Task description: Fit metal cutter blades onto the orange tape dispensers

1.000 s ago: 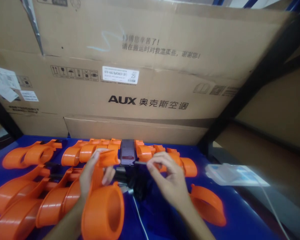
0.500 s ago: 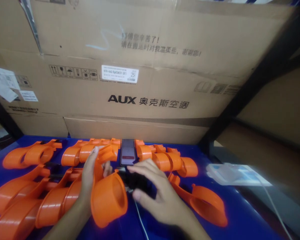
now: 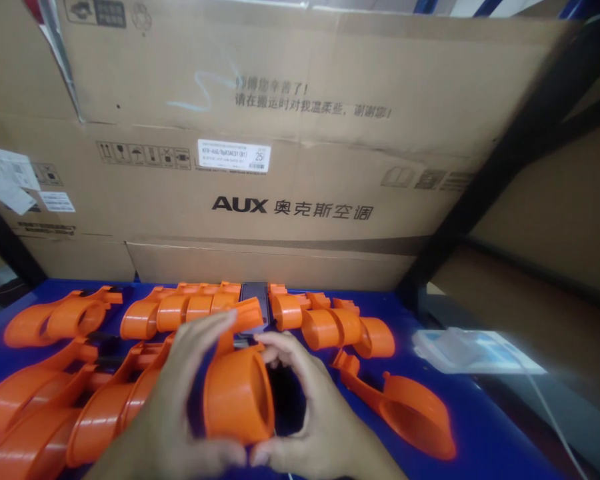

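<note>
Both my hands hold one orange plastic funnel-shaped part (image 3: 237, 393) just above the blue table (image 3: 480, 433). My left hand (image 3: 180, 413) wraps its left side, fingers reaching up to the narrow neck. My right hand (image 3: 310, 413) curls round its right side, thumb under the rim and fingertips touching the neck near a black piece (image 3: 285, 400) behind it. A dark phone (image 3: 254, 303) stands propped behind the part, mostly hidden.
Rows of matching orange parts (image 3: 70, 400) lie at the left and behind (image 3: 330, 323). One more orange part (image 3: 410, 410) lies at the right. A clear plastic box (image 3: 470, 350) sits at the right edge. Big cardboard boxes (image 3: 280, 167) and a black rack post (image 3: 505, 160) stand behind.
My right hand came off the black items in the middle and closed on the orange part. My left hand turned the part and drew it toward me.
</note>
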{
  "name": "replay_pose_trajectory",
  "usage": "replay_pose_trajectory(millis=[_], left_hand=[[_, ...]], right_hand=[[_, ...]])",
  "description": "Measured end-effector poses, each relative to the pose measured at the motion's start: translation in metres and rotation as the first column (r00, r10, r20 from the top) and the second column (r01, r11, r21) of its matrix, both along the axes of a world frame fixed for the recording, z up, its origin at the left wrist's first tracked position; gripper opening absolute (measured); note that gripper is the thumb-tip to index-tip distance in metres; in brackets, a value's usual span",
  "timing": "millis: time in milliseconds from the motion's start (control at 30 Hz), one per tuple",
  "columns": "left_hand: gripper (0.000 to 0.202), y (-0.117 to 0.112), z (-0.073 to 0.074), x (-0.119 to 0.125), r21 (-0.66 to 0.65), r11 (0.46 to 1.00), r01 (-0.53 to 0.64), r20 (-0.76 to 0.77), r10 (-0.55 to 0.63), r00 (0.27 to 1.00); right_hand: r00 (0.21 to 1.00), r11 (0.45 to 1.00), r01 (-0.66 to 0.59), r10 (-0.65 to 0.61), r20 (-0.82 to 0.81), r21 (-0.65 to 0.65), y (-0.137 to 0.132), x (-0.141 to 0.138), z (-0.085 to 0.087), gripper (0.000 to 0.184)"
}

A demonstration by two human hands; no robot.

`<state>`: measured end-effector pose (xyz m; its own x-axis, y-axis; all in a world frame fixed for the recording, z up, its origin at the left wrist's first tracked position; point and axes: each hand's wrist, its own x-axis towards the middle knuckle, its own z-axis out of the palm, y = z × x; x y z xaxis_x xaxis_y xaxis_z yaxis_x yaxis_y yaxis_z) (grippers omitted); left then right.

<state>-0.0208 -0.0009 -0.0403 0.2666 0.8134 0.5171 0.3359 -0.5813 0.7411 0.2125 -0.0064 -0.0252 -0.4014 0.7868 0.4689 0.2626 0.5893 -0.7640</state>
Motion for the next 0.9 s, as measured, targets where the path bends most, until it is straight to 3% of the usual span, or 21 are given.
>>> replay_pose_trajectory(millis=[100,200,267,400,500,667,900], left_hand=[[0.094,-0.014,-0.005,-0.032,0.103,0.993,0.059,-0.378,-0.016,0.926],[0.101,-0.015,-0.011,-0.065,0.181,0.98,0.085,-0.549,0.029,0.835],[0.103,-0.012,-0.012,-0.082,0.173,0.981,0.084,-0.587,0.034,0.809],[0.094,0.0,-0.009,-0.104,0.04,0.99,0.136,-0.652,-0.077,0.754],[0.089,0.007,-0.009,-0.107,-0.025,0.989,0.143,-0.639,-0.126,0.759],[0.089,0.011,-0.011,-0.097,-0.014,0.99,0.141,-0.612,-0.12,0.782],[0.09,0.018,-0.016,-0.102,-0.022,0.991,0.132,-0.702,-0.109,0.704]], right_hand=[[0.993,0.997,-0.07,0.072,0.096,-0.019,0.001,-0.001,0.001,0.099],[0.977,0.99,-0.137,0.14,0.161,-0.026,0.003,0.0,0.004,0.101],[0.981,0.991,-0.136,0.136,0.137,-0.008,0.006,0.003,0.006,0.085],[1.0,0.997,0.017,-0.017,-0.003,0.081,0.011,0.009,0.009,0.047],[0.99,0.985,0.121,-0.111,-0.082,0.122,0.013,0.011,0.009,0.039],[0.972,0.972,0.2,-0.182,-0.146,0.121,0.012,0.012,0.011,0.03],[0.956,0.959,0.253,-0.228,-0.183,0.127,0.008,0.015,0.014,0.023]])
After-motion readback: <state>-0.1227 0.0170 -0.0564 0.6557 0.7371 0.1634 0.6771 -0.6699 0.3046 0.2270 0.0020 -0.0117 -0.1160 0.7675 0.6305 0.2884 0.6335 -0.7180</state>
